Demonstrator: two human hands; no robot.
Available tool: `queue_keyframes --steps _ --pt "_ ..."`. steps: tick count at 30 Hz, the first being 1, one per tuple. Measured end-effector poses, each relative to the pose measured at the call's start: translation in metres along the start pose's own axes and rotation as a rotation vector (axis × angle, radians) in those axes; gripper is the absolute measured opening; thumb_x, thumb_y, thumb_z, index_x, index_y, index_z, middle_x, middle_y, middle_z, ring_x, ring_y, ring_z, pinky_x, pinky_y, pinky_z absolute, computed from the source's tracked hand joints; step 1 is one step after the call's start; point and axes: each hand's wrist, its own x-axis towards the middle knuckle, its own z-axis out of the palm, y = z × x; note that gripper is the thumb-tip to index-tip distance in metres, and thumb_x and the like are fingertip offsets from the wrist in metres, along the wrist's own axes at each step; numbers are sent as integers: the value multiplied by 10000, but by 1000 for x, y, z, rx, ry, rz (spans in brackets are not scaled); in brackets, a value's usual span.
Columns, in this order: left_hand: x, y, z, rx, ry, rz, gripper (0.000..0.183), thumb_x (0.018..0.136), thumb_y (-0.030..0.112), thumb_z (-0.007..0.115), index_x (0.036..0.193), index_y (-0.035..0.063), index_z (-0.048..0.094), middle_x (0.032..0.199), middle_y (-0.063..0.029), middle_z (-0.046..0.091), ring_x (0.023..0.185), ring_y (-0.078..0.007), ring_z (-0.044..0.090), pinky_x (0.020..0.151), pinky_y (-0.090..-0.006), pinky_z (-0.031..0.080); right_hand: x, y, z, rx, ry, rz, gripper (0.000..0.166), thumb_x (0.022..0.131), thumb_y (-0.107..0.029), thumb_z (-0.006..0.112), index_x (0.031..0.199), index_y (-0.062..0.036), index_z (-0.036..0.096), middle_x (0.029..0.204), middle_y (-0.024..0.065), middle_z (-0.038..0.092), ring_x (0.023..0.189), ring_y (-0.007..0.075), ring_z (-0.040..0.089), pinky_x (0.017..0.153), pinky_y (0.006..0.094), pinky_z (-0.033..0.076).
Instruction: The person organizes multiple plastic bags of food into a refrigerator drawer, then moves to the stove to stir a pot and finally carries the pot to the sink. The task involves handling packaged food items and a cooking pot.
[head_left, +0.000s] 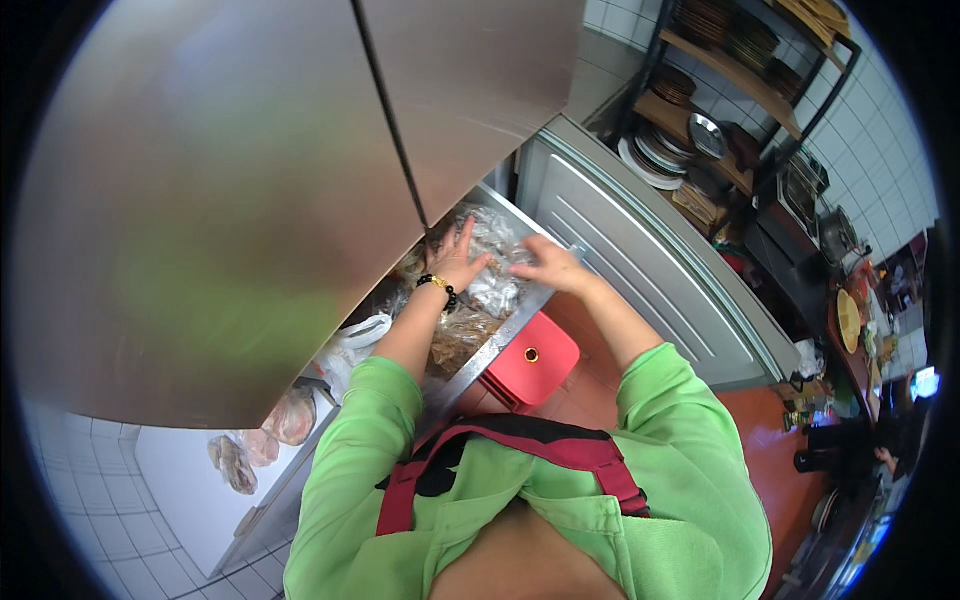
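An opened metal drawer (486, 351) sticks out of a stainless-steel refrigerator, filled with clear plastic bags of food. My left hand (456, 262), with a black bead bracelet (439, 289) at the wrist, rests fingers spread on the bags towards the back. Over the drawer's right side is my right hand (551, 262), thumb and fingers apart, with nothing seen in it. Between the two hands lies a crumpled clear plastic bag (495, 289). A bag of brownish food (459, 341) sits nearer to me. White plastic bags (352, 349) show by my left forearm.
The refrigerator's upper steel doors (225, 225) fill the upper left. An open lower door (645, 262) stands to my right. A red lidded bin (536, 360) is below the drawer. Wrapped meat (291, 418) lies on a white chest top (176, 469). A plate rack (712, 120) stands beyond.
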Motion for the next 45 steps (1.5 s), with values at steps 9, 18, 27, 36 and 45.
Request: queue_keyframes --steps 9,18,27,36,45 --pt "-8 16 -1 194 420 180 674 793 399 533 1357 200 220 1412 -156 128 1301 -304 162 1012 -554 90 -31 -24 -2 -312 299 -161 440 647 -247 681 988 -34 502 928 146 549 877 307 546 799 407 411" --pt "18 16 25 -33 230 409 340 883 270 421 1158 95 517 1330 -37 382 1257 -220 299 1010 -464 161 -3 7 40 -140 313 -110 220 679 -126 555 847 -6 478 809 184 559 735 363 562 640 422 470" --pt "20 27 12 -20 131 410 413 921 331 324 1218 80 465 1359 -63 336 1285 -235 241 1028 -469 109 7 7 14 -29 114 161 416 843 -353 481 1016 23 437 819 214 600 811 371 581 740 442 432" --pt "6 45 9 406 255 453 403 857 282 445 1208 84 470 1352 -77 333 1302 -293 169 1032 -496 79 14 11 25 -820 -127 80 464 786 -274 500 1152 12 501 878 163 632 825 303 599 817 407 363" --pt "13 57 14 366 88 495 373 855 285 405 1145 87 532 1276 -84 427 1262 -304 248 1043 -493 72 27 1 0 -632 -198 200 264 750 -273 548 915 -92 647 959 100 626 916 211 580 716 389 433"
